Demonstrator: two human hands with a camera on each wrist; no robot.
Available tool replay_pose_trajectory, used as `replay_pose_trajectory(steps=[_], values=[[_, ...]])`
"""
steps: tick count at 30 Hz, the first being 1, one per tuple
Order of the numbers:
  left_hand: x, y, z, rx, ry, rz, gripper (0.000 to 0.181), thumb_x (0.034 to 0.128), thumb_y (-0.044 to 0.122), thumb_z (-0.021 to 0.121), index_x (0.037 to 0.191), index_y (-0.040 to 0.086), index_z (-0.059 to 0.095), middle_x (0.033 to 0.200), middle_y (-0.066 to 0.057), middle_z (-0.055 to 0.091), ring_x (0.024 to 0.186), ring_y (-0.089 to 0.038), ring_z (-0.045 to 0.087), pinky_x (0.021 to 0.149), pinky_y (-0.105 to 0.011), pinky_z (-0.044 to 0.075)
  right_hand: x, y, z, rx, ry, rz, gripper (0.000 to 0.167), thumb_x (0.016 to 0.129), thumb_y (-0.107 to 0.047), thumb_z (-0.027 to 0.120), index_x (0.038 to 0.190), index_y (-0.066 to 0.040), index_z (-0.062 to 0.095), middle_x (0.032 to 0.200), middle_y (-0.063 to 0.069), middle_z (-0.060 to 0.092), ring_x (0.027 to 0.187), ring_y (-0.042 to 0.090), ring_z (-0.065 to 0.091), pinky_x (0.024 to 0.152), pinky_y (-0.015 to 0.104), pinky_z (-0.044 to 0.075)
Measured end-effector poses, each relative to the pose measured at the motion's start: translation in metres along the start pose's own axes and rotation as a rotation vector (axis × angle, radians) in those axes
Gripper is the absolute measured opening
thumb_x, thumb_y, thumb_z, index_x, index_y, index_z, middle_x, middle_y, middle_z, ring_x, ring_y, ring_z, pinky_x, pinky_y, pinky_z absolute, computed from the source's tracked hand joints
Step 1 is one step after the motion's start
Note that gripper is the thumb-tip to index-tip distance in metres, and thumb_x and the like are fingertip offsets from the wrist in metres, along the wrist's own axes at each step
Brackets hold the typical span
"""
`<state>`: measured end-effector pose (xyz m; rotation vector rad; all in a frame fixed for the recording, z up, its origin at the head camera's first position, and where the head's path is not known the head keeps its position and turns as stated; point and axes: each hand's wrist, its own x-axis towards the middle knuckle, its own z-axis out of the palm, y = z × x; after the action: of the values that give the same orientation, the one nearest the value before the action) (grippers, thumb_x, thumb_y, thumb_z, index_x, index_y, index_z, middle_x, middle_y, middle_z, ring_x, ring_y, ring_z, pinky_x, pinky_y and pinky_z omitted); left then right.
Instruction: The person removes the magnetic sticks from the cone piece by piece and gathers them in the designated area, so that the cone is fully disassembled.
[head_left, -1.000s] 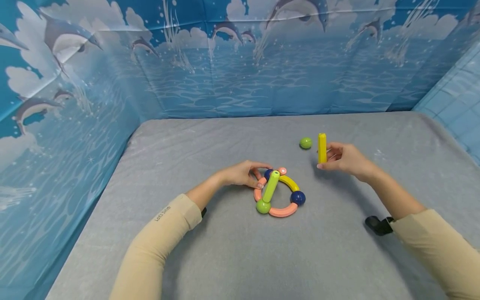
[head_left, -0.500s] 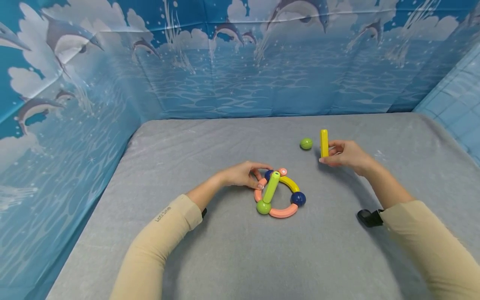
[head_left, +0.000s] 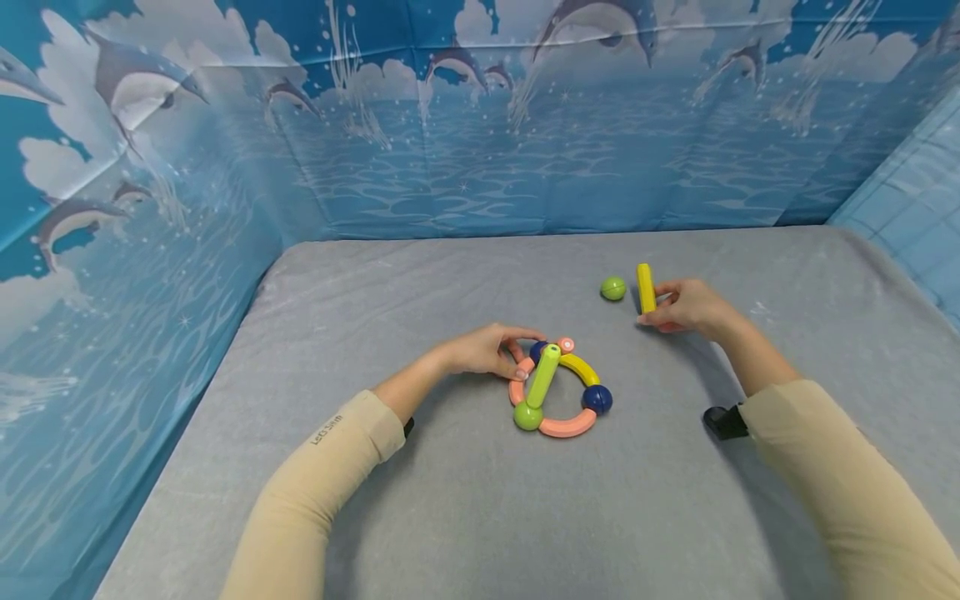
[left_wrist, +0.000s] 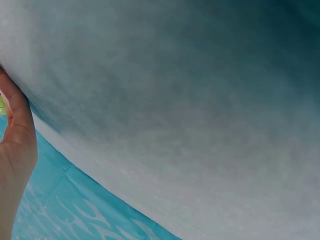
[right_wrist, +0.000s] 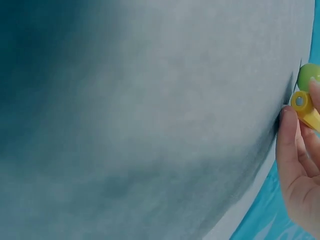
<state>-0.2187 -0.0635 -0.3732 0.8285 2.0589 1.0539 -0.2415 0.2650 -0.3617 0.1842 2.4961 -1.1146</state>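
Observation:
My right hand (head_left: 692, 307) pinches a straight yellow magnetic stick (head_left: 646, 287) between thumb and fingers, its top leaning slightly left. In the right wrist view, a metal disc shows in the end of the yellow stick (right_wrist: 300, 101). Just left of it, a loose green ball (head_left: 612, 288) lies on the cloth. My left hand (head_left: 483, 348) holds the left rim of a ring of magnetic pieces, thumb on a pink curved stick (head_left: 517, 392) and fingers by a dark blue ball (head_left: 537, 351). A light green stick (head_left: 543, 375) rises from the ring's green ball (head_left: 527, 416).
The ring also has a yellow curved stick (head_left: 580, 367), another dark blue ball (head_left: 597, 399) and a front pink curved stick (head_left: 567, 426). A pink piece (head_left: 566, 345) sits at its back. Grey cloth (head_left: 480, 508) covers the table; a dolphin-print curtain (head_left: 480, 167) hangs behind.
My right hand has gone slightly away from me, then the yellow stick has dipped a little and tipped left. My right forearm has swung inward. The left hand and ring stay put.

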Motion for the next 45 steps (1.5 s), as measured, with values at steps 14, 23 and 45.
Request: replay_pose_trajectory(steps=[14,23,45], values=[[0.002,0.000,0.001,0.000,0.004,0.004,0.062,0.0858,0.006,0.067,0.142,0.012,0.040,0.098,-0.009,0.060,0.064,-0.016,0.053,0.061,-0.022,0.041,0.012,-0.006,-0.005,-0.006,0.033,0.052,0.070,0.079,-0.015,0.075,0.132,0.009,0.036,0.110,0.025,0.043,0.065,0.014,0.055,0.063,0.025,0.052],[0.003,0.001,0.001,0.012,0.005,0.009,0.062,0.0859,0.006,0.067,0.142,0.012,0.040,0.098,-0.009,0.061,0.065,-0.016,0.054,0.061,-0.022,0.042,0.015,-0.009,-0.005,0.006,0.043,0.099,0.069,0.078,-0.017,0.077,0.131,0.008,0.039,0.112,0.024,0.043,0.067,0.014,0.055,0.064,0.026,0.053],[-0.003,-0.001,0.001,0.014,-0.002,0.021,0.064,0.0864,0.006,0.066,0.143,0.011,0.038,0.099,-0.009,0.062,0.070,-0.017,0.057,0.065,-0.022,0.045,0.007,-0.007,-0.001,-0.042,0.032,0.011,0.060,0.081,-0.021,0.074,0.127,0.007,0.047,0.108,0.023,0.048,0.069,0.014,0.056,0.066,0.026,0.052]])
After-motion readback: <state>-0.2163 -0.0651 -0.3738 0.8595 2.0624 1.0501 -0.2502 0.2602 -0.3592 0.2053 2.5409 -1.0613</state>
